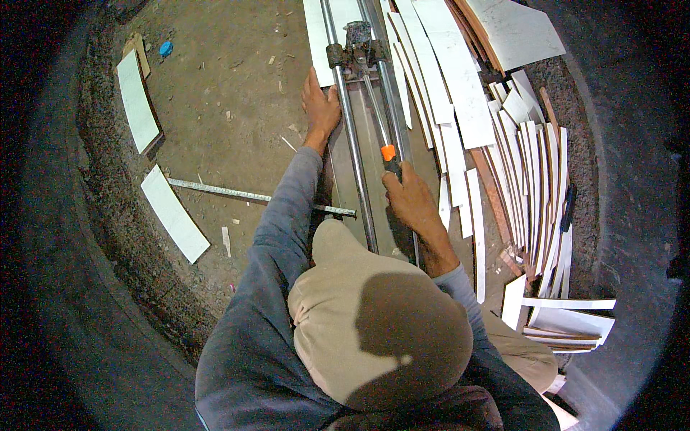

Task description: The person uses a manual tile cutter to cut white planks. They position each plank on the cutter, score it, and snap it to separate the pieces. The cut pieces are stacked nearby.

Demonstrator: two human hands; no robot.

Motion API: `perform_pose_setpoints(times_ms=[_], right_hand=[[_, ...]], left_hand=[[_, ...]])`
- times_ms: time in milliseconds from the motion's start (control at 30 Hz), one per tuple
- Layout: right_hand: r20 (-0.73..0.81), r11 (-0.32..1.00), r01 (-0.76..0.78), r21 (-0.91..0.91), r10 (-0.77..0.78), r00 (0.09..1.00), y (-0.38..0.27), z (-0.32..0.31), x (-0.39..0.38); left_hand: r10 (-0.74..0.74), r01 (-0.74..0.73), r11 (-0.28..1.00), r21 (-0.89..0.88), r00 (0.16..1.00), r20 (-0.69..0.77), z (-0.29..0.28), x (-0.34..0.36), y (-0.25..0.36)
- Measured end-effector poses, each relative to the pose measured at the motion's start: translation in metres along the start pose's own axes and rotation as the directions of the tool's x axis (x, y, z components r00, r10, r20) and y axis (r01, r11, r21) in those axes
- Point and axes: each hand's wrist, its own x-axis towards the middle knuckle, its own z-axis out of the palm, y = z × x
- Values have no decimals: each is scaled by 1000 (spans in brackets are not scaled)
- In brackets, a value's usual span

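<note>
Grasping the handle (388, 153) of the tile cutter (354, 154), the right hand (415, 197) shows plainly in the head view. The left hand (320, 115) grips nothing, fingers loosely spread by the near corner of the white tile (320, 43) beneath the rails. The strips (528, 183) heaped at right look already cut, I'd say; this 1 tile, showing no parted edge, seems left to finish.

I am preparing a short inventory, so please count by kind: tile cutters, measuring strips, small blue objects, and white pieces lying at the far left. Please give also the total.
Tile cutter: 1
Measuring strip: 1
Small blue object: 1
White pieces at far left: 2
Total: 5
</note>
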Motion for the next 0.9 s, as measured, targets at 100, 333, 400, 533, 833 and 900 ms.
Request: perform_pose_setpoints(times_ms=[100, 333, 400, 533, 833, 900], right_hand=[[0, 1000, -28, -11, 28, 1000, -4, -1, -1], [-90, 993, -40, -108, 30, 996, -20, -1, -10], [-81, 992, -46, -117, 37, 996, -22, -2, -11], [-69, 990, -6, -139, -4, 998, -19, -1, -10], [-72, 994, -26, -109, 18, 997, -21, -1, -10], [-75, 991, -5, -132, -5, 997, -24, -2, -10]], left_hand=[[-8, 8, 1000, 4, 1000, 3, 1, 0, -1], [-32, 32, 999, -1, 999, 20, 4, 0, -5], [-15, 15, 1000, -27, 1000, 11, 5, 0, -7], [-35, 36, 999, -32, 999, 25, 4, 1, -7], [-66, 67, 998, -13, 997, 26, -4, -1, 5], [-65, 65, 998, -13, 998, 25, -3, -1, 5]])
